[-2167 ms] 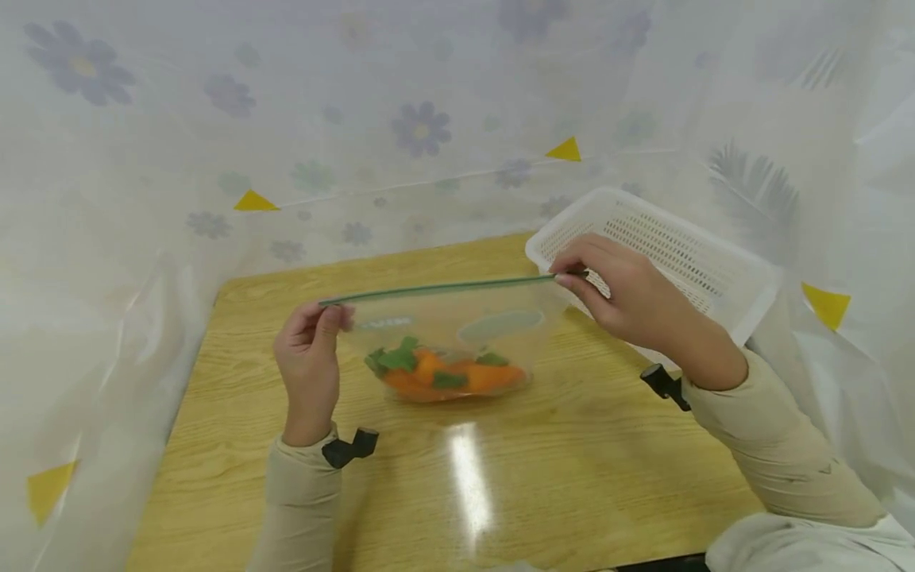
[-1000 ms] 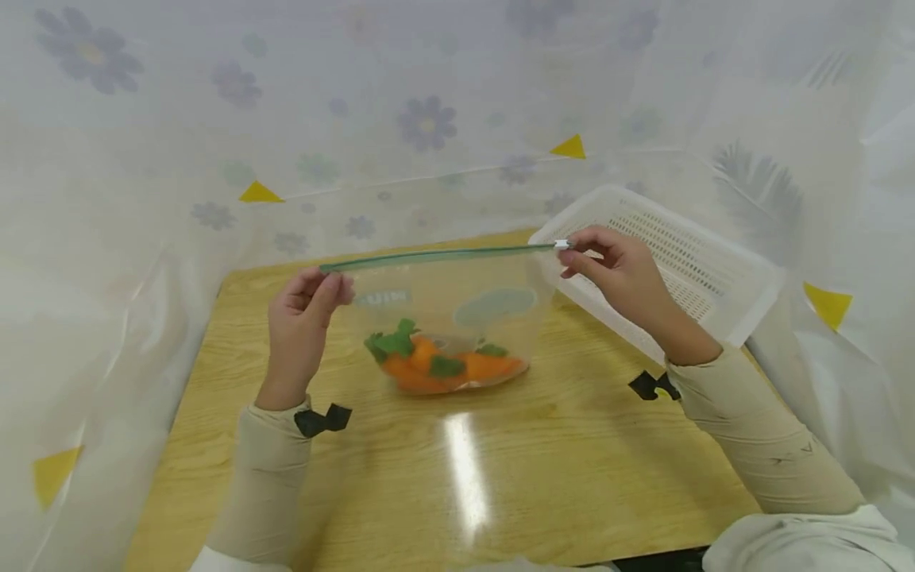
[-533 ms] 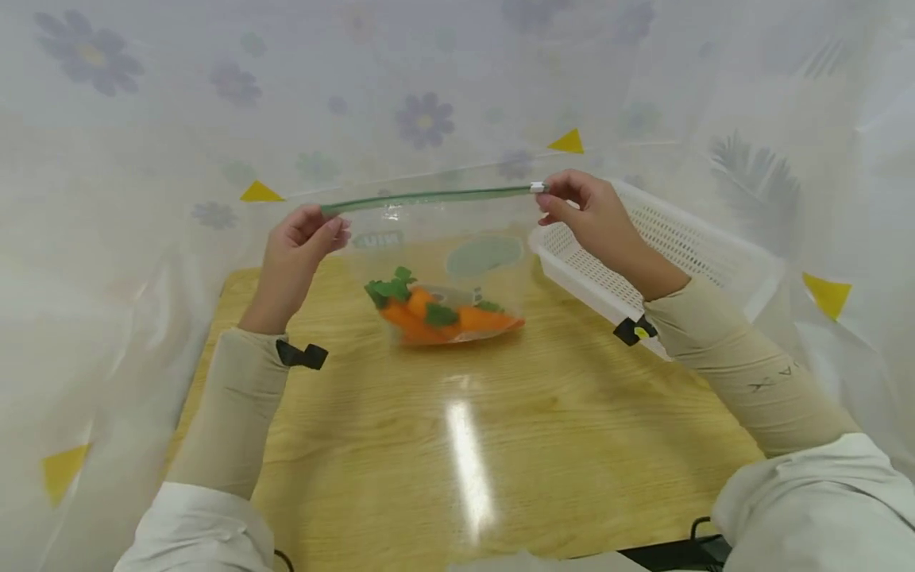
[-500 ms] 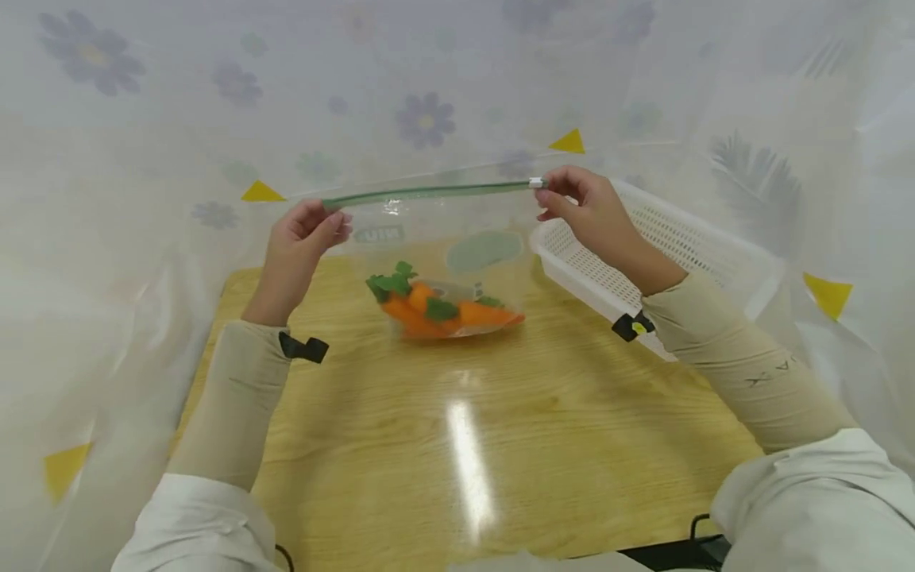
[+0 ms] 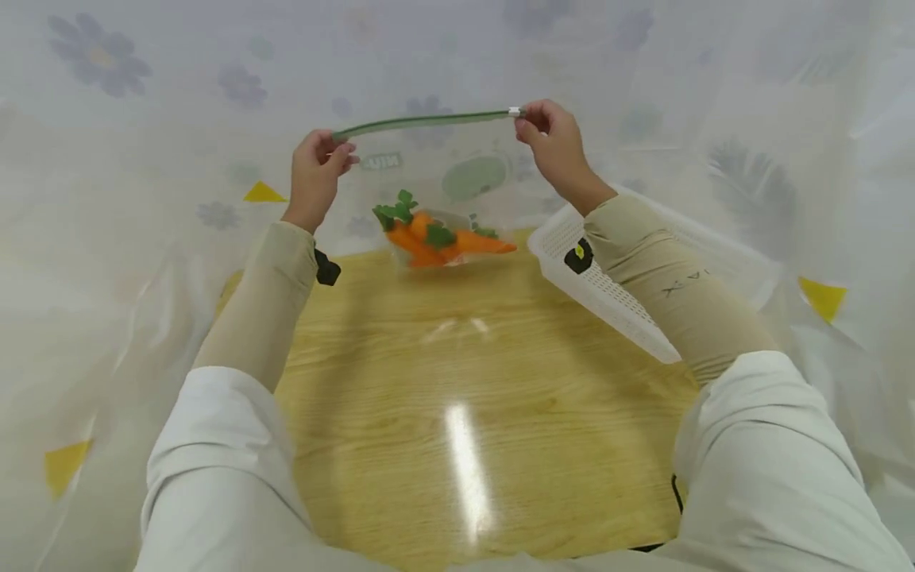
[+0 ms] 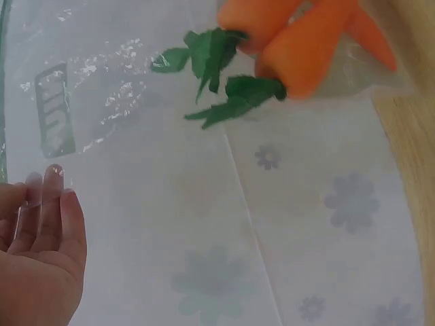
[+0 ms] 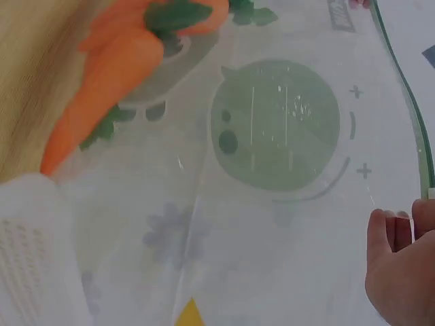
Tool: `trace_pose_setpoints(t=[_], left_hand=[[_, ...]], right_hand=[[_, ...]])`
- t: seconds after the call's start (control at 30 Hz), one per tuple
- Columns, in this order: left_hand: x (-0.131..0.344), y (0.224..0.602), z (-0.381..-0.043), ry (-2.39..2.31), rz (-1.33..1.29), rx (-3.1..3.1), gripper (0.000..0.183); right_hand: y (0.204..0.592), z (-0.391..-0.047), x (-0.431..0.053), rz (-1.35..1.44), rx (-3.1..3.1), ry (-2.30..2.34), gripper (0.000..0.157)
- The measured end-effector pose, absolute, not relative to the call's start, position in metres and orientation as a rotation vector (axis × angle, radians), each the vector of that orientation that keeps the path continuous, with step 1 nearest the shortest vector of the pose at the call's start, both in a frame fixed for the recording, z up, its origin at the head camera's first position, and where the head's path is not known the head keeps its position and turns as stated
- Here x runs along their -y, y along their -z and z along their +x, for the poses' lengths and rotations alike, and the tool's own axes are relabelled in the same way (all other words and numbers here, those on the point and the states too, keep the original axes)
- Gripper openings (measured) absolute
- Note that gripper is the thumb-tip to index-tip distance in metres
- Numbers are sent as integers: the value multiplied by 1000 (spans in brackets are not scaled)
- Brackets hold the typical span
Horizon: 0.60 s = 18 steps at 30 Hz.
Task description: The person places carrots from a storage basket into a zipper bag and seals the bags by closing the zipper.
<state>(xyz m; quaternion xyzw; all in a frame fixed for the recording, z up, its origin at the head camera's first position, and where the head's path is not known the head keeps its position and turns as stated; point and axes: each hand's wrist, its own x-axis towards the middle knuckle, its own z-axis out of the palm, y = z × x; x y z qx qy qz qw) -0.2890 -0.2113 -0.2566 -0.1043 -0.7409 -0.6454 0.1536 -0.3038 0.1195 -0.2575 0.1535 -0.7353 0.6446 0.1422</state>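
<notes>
A clear zip bag point(image 5: 473, 176) with a green top strip hangs between my two hands, raised over the far edge of the table. Several orange carrots point(image 5: 429, 240) with green leaves lie in its bottom. My left hand point(image 5: 316, 179) pinches the strip's left end between thumb and fingers. At the other end, my right hand point(image 5: 559, 151) pinches the corner beside a white slider point(image 5: 514, 112). The left wrist view shows the left hand point(image 6: 44, 251) at the bag's edge, with carrots point(image 6: 309, 47) beyond. In the right wrist view the right hand point(image 7: 404, 261) holds the corner near a green print.
A white perforated basket point(image 5: 608, 306) sits at the table's back right, partly behind the right forearm. The wooden table point(image 5: 400, 381) stretches below the bag. A pale flowered sheet point(image 5: 179, 119) with yellow triangles point(image 5: 264, 193) surrounds it.
Both hands have lifted the bag up and away, from above the table to in front of the flowered sheet. The white slider came into view beside the right fingers. The basket stayed put.
</notes>
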Motion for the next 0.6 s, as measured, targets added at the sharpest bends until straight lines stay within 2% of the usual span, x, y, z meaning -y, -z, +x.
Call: trace_pose_setpoints(t=[0.17, 0.33, 0.6], left_hand=[[212, 276, -289, 1598, -335, 2357, 23], [222, 311, -266, 1311, -516, 2547, 31], [230, 358, -195, 1007, -841, 2778, 28]], right_hand=[[296, -310, -112, 296, 2141, -1796, 13], [325, -274, -116, 417, 2262, -1714, 19], [366, -203, -121, 781, 2650, -1268, 17]])
